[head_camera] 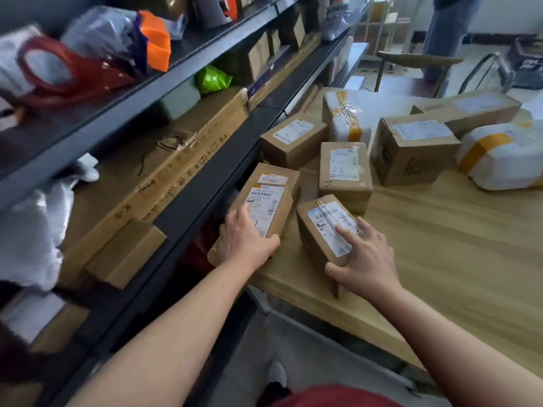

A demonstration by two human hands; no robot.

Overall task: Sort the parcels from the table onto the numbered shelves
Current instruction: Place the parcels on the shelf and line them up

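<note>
1. The shelves (205, 183) stood just off the bench's (440, 245) left edge. A misread label could have sent a parcel to the wrong number.
2. The flat parcel (264, 207) overhung the bench's left edge, with the left hand (246, 242) curled round its near end. A loose grip might have dropped it into the gap.
3. The small parcel (326, 230) sat near the bench's front edge. The right hand (367, 259) gripped it, thumb round the near end and forefinger on the label. Lifting both parcels together risked a slip.

Your left hand (245, 239) grips one labelled box (266, 207); your right hand (367, 259) holds another box (326, 227) on the worktop (455, 245).
</note>
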